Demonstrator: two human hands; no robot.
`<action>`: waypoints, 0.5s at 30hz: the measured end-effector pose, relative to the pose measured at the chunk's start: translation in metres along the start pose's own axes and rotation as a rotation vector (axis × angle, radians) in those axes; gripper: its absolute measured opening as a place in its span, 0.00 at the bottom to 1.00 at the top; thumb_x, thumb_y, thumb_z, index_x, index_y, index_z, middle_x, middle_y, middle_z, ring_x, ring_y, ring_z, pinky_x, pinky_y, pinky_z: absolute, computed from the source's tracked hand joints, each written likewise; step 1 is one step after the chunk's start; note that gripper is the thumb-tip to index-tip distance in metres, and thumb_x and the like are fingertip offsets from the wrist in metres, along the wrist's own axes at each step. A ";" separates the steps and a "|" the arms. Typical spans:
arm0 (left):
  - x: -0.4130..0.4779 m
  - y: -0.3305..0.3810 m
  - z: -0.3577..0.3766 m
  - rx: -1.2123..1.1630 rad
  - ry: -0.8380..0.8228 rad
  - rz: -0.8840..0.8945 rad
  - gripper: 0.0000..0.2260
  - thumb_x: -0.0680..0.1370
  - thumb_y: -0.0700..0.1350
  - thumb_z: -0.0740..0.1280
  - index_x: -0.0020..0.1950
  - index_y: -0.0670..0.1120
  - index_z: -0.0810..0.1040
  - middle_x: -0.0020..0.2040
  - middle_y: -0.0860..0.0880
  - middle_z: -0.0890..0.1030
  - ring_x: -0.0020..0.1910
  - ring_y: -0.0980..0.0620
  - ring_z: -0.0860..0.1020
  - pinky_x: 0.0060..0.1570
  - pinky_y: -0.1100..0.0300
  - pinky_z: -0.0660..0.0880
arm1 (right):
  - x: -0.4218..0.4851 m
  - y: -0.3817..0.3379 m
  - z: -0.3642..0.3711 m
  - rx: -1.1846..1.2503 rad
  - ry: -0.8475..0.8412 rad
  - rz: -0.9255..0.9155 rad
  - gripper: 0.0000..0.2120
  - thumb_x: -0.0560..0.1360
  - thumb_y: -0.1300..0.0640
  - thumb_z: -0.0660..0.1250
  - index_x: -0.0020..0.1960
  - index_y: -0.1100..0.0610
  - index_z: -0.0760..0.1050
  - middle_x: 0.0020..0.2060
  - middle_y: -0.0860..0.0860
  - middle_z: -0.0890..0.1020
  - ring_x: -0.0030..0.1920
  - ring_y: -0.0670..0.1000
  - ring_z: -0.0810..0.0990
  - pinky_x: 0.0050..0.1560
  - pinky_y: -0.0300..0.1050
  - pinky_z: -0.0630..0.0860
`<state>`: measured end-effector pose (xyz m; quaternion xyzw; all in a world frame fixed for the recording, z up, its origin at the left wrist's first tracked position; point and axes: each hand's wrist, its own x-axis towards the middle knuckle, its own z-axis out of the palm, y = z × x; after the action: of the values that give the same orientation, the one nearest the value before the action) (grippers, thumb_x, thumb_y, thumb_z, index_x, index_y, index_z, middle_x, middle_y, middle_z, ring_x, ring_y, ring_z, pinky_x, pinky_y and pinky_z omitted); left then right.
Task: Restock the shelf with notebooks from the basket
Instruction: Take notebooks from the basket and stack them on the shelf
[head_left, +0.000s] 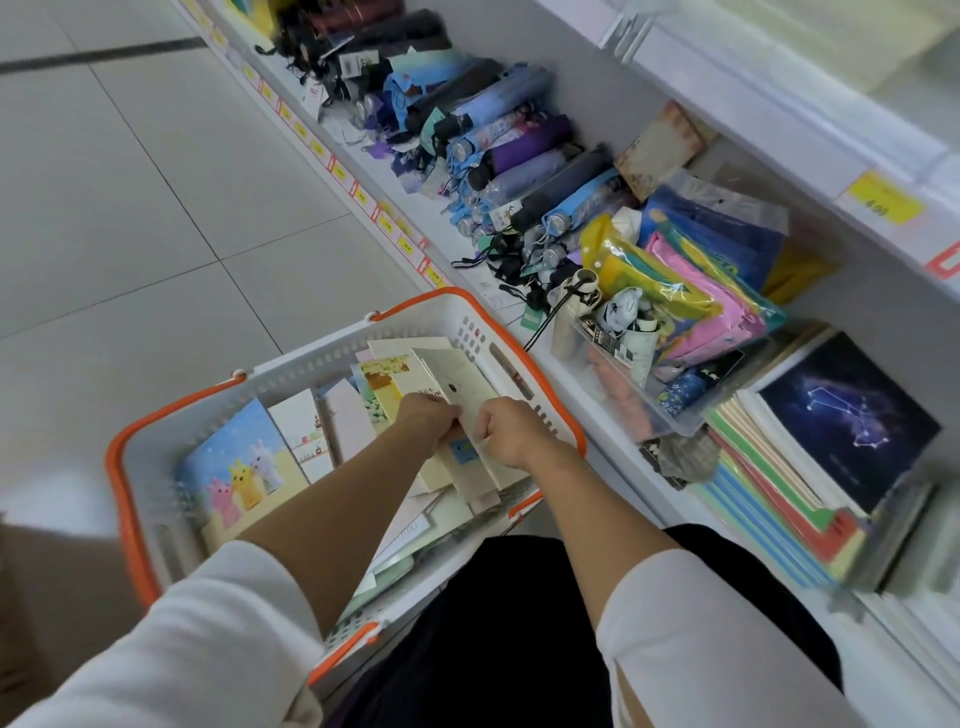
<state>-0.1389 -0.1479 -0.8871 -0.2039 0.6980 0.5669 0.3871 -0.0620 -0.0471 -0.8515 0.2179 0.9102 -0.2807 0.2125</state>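
Notebooks (332, 421) lay in plenty inside the basket (311, 364) at the near left, so most of the restocking seemed left to do. The left hand (428, 418) and right hand (511, 434) each had fingers curled around a few cream notebooks (467, 389) over the basket, well apart from the stack (852, 415) on the shelf (566, 384) at the near right.

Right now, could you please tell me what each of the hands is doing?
The left hand grips the cream notebooks in the basket.
The right hand grips the same cream notebooks.
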 end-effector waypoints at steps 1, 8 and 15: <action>-0.001 0.000 -0.001 0.011 0.021 0.010 0.06 0.75 0.34 0.70 0.40 0.40 0.75 0.39 0.42 0.79 0.30 0.48 0.77 0.18 0.62 0.74 | 0.001 -0.001 -0.001 0.051 0.011 0.003 0.10 0.75 0.68 0.62 0.45 0.55 0.77 0.52 0.55 0.80 0.54 0.56 0.79 0.55 0.48 0.77; -0.006 0.008 -0.039 -0.021 0.038 0.131 0.17 0.78 0.31 0.56 0.59 0.42 0.79 0.59 0.42 0.80 0.55 0.40 0.79 0.52 0.49 0.78 | 0.006 0.002 -0.008 0.268 0.229 0.069 0.19 0.76 0.59 0.65 0.66 0.54 0.71 0.62 0.53 0.77 0.60 0.55 0.77 0.58 0.51 0.77; -0.033 0.030 -0.064 -0.161 -0.198 0.192 0.16 0.82 0.35 0.52 0.62 0.43 0.76 0.60 0.42 0.80 0.56 0.41 0.79 0.55 0.44 0.77 | -0.009 0.001 -0.021 0.521 0.161 -0.025 0.23 0.76 0.53 0.66 0.70 0.50 0.66 0.62 0.50 0.79 0.55 0.50 0.79 0.56 0.52 0.78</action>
<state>-0.1602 -0.2054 -0.8387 -0.1099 0.6250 0.6729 0.3802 -0.0598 -0.0360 -0.8322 0.2759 0.8238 -0.4898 0.0725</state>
